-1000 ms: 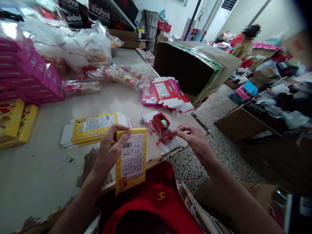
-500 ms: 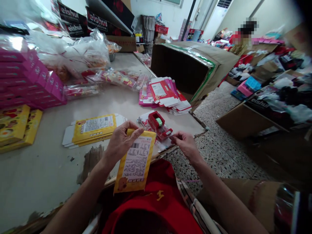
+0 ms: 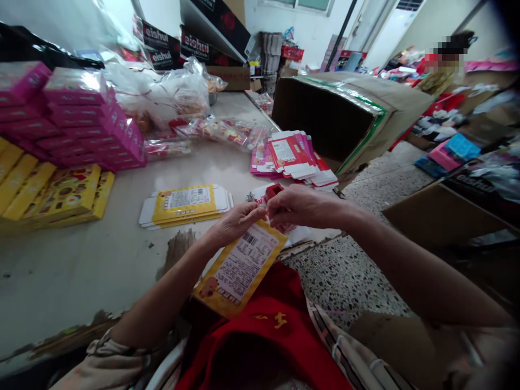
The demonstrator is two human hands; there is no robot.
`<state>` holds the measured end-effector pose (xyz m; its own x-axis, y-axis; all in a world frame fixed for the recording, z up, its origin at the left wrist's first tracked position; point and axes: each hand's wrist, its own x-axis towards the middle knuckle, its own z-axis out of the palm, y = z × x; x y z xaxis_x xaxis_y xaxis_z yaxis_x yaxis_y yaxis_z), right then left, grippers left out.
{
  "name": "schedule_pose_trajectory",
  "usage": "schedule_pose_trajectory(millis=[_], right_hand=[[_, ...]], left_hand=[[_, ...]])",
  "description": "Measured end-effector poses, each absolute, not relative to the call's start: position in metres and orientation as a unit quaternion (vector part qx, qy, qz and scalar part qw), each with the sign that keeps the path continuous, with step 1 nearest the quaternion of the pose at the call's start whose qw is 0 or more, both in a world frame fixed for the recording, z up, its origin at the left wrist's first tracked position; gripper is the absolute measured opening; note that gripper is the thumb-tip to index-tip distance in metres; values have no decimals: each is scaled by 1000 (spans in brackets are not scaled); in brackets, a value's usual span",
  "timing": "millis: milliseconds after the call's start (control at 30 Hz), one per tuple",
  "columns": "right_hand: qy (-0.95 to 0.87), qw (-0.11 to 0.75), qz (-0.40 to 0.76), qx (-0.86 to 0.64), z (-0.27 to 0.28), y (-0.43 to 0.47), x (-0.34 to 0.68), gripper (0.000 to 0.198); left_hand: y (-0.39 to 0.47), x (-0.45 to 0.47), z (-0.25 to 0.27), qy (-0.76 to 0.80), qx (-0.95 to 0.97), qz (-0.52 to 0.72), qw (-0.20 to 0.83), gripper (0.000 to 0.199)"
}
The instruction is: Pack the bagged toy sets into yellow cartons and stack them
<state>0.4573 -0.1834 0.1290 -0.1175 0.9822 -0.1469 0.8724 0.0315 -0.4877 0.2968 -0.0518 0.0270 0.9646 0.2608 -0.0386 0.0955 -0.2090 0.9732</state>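
A yellow box [image 3: 244,265] with a printed white label hangs tilted over my lap, its upper end pinched by my left hand [image 3: 239,221]. My right hand [image 3: 298,206] is closed at that same upper end, fingertips almost meeting those of the left; what it pinches, if anything, is hidden. Behind the right hand, mostly covered by it, a red tape dispenser [image 3: 273,190] stands on the table near its edge. Flat yellow boxes [image 3: 184,201] lie stacked on the table left of my hands.
Red and pink flat boxes [image 3: 286,153] lie beside a large open carton [image 3: 402,103]. Pink boxes [image 3: 81,116] are piled at the left, behind finished-looking yellow boxes [image 3: 73,189]. Bagged goods [image 3: 166,95] fill the table's back. A person [image 3: 441,70] is far right.
My right hand has moved from the tape dispenser's front leftward to the top of the yellow box, which is now more tilted. The view has swung left.
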Motion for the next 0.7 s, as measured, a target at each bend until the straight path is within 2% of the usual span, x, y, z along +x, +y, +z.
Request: schedule_pose_trajectory(millis=[100, 267, 333, 467, 533, 600, 700], right_hand=[[-719, 77, 247, -645, 127, -165, 450, 15], [-669, 100, 333, -657, 111, -154, 454, 14], [-608, 148, 406, -666, 101, -154, 456, 14], [-499, 302, 537, -610, 77, -147, 446, 58], [-487, 332, 574, -568, 67, -138, 435, 54], [-524, 316, 514, -601, 62, -122, 429, 37], [-602, 228, 325, -693, 60, -80, 434, 18]], left_hand=[[-50, 291, 26, 122, 751, 75, 645, 45], [-52, 283, 22, 142, 709, 110, 682, 56], [-55, 276, 26, 152, 699, 106, 690, 58], [-55, 249, 47, 141, 670, 99, 722, 66], [-46, 226, 63, 156, 660, 122, 725, 65], [-30, 195, 81, 167, 662, 166, 712, 63], [1, 135, 100, 154, 706, 271, 635, 70]])
